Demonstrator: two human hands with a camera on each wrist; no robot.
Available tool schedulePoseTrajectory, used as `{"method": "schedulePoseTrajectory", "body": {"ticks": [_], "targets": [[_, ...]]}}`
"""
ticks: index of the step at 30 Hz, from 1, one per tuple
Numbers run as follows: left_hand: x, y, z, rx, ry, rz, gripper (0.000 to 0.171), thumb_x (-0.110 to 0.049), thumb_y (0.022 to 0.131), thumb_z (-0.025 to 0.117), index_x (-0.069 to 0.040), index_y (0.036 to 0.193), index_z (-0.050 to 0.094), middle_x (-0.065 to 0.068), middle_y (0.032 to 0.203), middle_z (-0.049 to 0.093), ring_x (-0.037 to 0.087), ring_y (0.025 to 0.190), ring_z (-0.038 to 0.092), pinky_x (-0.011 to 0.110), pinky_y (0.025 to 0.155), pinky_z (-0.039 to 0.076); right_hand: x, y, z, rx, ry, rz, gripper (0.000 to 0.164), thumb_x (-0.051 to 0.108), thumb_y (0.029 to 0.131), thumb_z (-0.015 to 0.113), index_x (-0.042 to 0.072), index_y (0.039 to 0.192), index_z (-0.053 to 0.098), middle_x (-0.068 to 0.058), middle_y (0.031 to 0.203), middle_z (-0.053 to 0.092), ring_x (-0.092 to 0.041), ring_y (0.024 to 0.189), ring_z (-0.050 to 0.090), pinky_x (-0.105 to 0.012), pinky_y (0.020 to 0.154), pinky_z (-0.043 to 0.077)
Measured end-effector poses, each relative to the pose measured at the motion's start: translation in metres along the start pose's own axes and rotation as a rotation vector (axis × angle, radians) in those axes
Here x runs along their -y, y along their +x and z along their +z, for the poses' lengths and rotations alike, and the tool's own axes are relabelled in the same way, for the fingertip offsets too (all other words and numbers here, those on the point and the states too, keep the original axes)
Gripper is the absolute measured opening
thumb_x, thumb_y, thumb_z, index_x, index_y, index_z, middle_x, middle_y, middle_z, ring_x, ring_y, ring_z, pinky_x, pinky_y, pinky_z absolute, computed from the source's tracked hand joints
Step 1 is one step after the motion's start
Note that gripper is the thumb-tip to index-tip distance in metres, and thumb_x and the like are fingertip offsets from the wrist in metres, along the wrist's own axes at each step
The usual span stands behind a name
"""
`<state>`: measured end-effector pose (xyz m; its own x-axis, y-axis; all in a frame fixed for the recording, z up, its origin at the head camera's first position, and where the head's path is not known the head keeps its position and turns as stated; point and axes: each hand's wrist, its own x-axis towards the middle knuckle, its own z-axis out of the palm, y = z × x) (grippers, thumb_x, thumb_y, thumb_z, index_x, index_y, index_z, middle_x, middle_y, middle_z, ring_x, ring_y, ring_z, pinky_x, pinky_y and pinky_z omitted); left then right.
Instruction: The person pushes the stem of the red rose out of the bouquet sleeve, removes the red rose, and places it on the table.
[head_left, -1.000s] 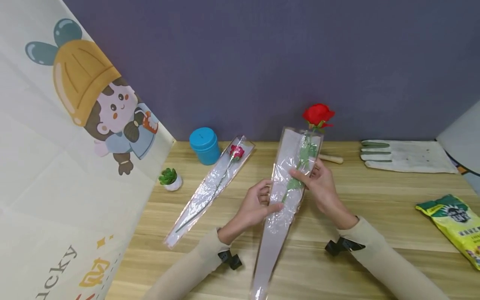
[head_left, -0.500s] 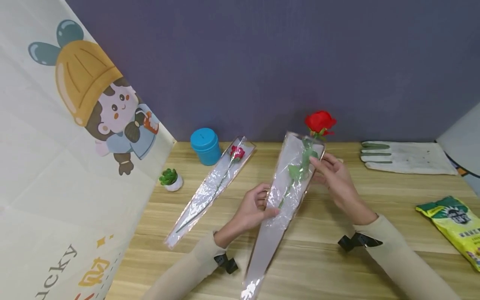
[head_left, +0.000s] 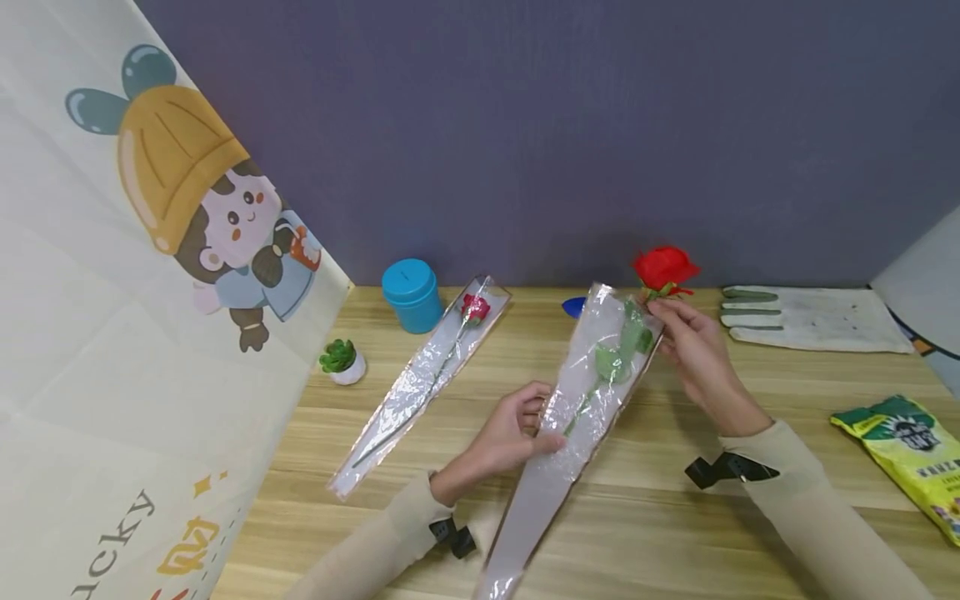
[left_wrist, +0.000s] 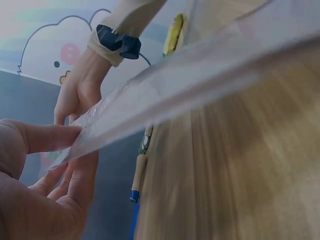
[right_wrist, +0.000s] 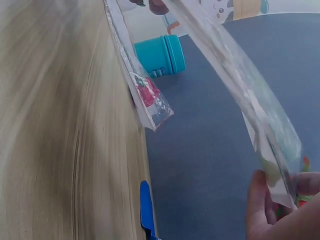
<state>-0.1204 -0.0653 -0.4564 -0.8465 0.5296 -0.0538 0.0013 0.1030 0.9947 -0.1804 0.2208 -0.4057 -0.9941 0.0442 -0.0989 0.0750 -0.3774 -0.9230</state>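
An artificial red rose (head_left: 665, 267) stands with its bloom above the open end of a clear-fronted flower sleeve (head_left: 542, 467); its green leaves and stem show through the plastic. My left hand (head_left: 517, 429) pinches the sleeve's left edge midway, thumb in front and fingers behind. At the top right corner, my right hand (head_left: 693, 354) has its thumb on the rose just under the bloom, other fingers behind the sleeve. In the right wrist view, the right-hand fingers (right_wrist: 257, 200) close round the sleeve's mouth, with a little red and green between them.
A second sleeved rose (head_left: 475, 308) lies to the left by a blue lidded canister (head_left: 411, 295) and a small potted succulent (head_left: 342, 360). Behind the sleeve is a blue-bladed tool (head_left: 573, 307) with a wooden handle. White gloves (head_left: 825, 319) and a yellow-green bag (head_left: 903, 458) lie right.
My right hand has slid up the sleeve to the rose's base. The sleeve and rose have lowered and tilted further right, uncovering the blue blade. My left hand keeps its grip.
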Motion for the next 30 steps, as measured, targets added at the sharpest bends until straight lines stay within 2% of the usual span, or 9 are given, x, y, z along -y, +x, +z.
{"method": "schedulePoseTrajectory", "body": {"ticks": [3, 5, 10, 17, 24, 30], "targets": [[0.003, -0.001, 0.001, 0.007, 0.005, -0.001, 0.059, 0.008, 0.083, 0.076, 0.0, 0.138, 0.057, 0.028, 0.123, 0.071, 0.008, 0.092, 0.071, 0.024, 0.079, 0.064, -0.001, 0.0, -0.003, -0.003, 0.007, -0.021, 0.009, 0.014, 0.099, 0.071, 0.019, 0.1, 0.078, 0.014, 0.099, 0.081, 0.002, 0.081, 0.071, -0.012, 0.063, 0.055], [0.004, -0.001, 0.001, 0.01, -0.003, -0.006, 0.058, 0.008, 0.083, 0.076, 0.001, 0.137, 0.057, 0.028, 0.123, 0.071, 0.007, 0.091, 0.071, 0.024, 0.079, 0.064, -0.001, 0.001, -0.004, 0.009, 0.038, -0.032, 0.009, 0.01, 0.098, 0.072, 0.016, 0.1, 0.079, 0.01, 0.099, 0.082, -0.001, 0.086, 0.074, -0.013, 0.071, 0.059], [0.007, -0.003, -0.002, 0.03, -0.01, -0.022, 0.057, 0.007, 0.083, 0.075, 0.003, 0.137, 0.056, 0.031, 0.123, 0.069, 0.009, 0.093, 0.071, 0.024, 0.08, 0.063, 0.002, 0.005, -0.009, 0.029, 0.074, -0.049, 0.012, 0.003, 0.096, 0.072, 0.011, 0.1, 0.08, 0.005, 0.098, 0.081, -0.004, 0.087, 0.076, -0.015, 0.078, 0.061], [0.011, -0.008, -0.007, 0.016, 0.042, -0.032, 0.059, 0.008, 0.083, 0.076, 0.002, 0.138, 0.056, 0.028, 0.125, 0.071, 0.024, 0.104, 0.074, 0.024, 0.083, 0.064, 0.011, 0.01, -0.015, 0.033, 0.079, -0.087, 0.008, 0.001, 0.096, 0.071, 0.008, 0.099, 0.073, 0.003, 0.095, 0.081, -0.007, 0.082, 0.075, -0.016, 0.075, 0.062], [0.016, -0.014, -0.013, 0.03, 0.077, -0.039, 0.06, 0.009, 0.084, 0.076, 0.001, 0.14, 0.056, 0.027, 0.125, 0.071, 0.027, 0.104, 0.075, 0.023, 0.082, 0.063, 0.023, 0.012, -0.03, -0.008, 0.082, -0.1, 0.009, 0.001, 0.096, 0.071, 0.007, 0.101, 0.073, 0.003, 0.094, 0.082, -0.007, 0.08, 0.076, -0.016, 0.073, 0.061], [0.015, -0.02, -0.019, 0.027, 0.108, -0.043, 0.059, 0.007, 0.084, 0.076, 0.003, 0.139, 0.056, 0.027, 0.124, 0.071, 0.023, 0.103, 0.073, 0.02, 0.084, 0.061, 0.047, 0.013, -0.051, -0.086, 0.01, -0.128, 0.007, 0.006, 0.094, 0.074, 0.01, 0.1, 0.075, 0.005, 0.087, 0.082, -0.006, 0.076, 0.075, -0.016, 0.061, 0.053]]}}
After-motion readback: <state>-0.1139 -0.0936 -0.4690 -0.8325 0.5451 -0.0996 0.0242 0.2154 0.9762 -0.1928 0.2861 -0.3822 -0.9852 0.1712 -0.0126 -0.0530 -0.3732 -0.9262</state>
